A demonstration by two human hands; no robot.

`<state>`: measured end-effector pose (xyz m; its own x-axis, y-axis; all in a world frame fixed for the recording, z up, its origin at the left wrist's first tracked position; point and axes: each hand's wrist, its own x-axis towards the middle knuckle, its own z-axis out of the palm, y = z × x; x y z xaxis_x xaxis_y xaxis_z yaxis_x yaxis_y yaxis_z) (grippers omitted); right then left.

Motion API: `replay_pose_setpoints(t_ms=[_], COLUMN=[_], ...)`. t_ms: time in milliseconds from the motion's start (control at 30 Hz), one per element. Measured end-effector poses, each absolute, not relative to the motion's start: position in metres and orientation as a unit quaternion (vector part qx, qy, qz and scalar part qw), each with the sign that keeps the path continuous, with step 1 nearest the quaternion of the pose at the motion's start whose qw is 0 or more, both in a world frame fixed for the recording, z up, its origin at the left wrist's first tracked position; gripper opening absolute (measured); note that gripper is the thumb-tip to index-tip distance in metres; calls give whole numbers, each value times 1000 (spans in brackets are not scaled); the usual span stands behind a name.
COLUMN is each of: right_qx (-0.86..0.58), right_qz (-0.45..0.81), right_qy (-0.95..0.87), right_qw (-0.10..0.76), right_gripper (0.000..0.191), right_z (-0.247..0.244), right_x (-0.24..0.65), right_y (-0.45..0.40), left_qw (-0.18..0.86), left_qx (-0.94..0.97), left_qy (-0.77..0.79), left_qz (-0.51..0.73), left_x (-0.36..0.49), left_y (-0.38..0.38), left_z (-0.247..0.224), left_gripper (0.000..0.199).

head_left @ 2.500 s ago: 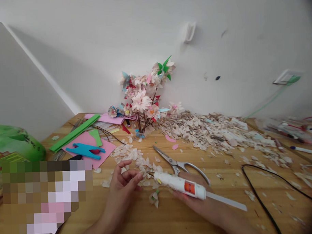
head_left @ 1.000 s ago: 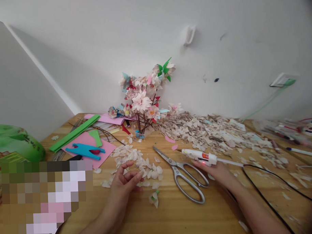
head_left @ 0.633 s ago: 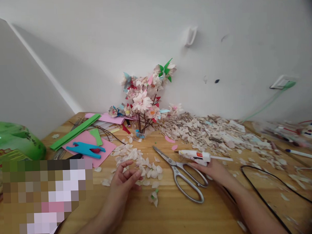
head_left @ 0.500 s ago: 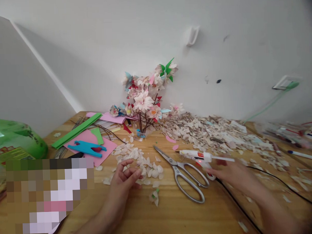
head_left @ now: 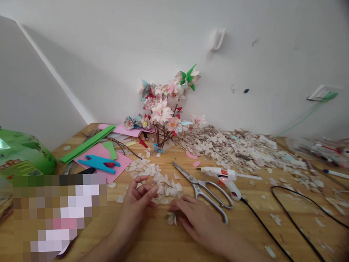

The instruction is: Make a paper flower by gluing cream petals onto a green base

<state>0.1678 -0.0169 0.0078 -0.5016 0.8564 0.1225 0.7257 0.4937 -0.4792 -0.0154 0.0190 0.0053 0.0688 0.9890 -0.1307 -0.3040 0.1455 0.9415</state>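
My right hand (head_left: 199,218) has its fingertips at a small flower (head_left: 172,218) of pale dried petals on the table. Its fingers look closed around one side of the flower; the thumb tip is hidden. My left hand (head_left: 139,195) hovers beside a loose heap of whitish petals (head_left: 166,184), fingers loosely curled and apart, with nothing visible in them. Metal scissors (head_left: 195,182) lie just beyond my right hand, which covers part of one handle. A white glue gun (head_left: 221,173) with a small red light and a glue stick in its back lies right of the scissors.
Finished flowers (head_left: 162,112) on stems stand in a small holder near the wall. A wide pile of dried scraps (head_left: 229,148) spreads behind the glue gun. Its black cord (head_left: 265,223) runs across the right side. Coloured paper (head_left: 122,165) and a green bag (head_left: 23,151) are at left.
My right hand has let go of the glue gun, leaving it on the table, and has moved left to the small flower. My left hand has stayed nearly still.
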Motion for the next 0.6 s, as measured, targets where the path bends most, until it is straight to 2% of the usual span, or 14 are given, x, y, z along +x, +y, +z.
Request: replay_pose_setpoints(t_ms=[67,133,300,433,600], right_qx=[-478,-493,-494,-474,-460], right_qz=[190,235,460,543,587], right_qy=[-835,-799,-612,-532,-483], right_qw=[195,251,411,444,459], right_gripper=[29,32,29,36,42], right_z=[3,0,-6,-7,-2], right_x=[168,170,172,170,166], right_y=[-15,-14,-10,-9,-9], left_qw=[616,614,617,624,637], left_qx=[395,397,394,393,399], left_qy=[435,435,439,444,446], left_qz=[524,525,520,509,486], left_x=[-16,-15,-13,-12,-11], left_y=[18,19,21,21,19], left_z=[6,6,6,6,4], left_gripper=[44,44,44,45,45])
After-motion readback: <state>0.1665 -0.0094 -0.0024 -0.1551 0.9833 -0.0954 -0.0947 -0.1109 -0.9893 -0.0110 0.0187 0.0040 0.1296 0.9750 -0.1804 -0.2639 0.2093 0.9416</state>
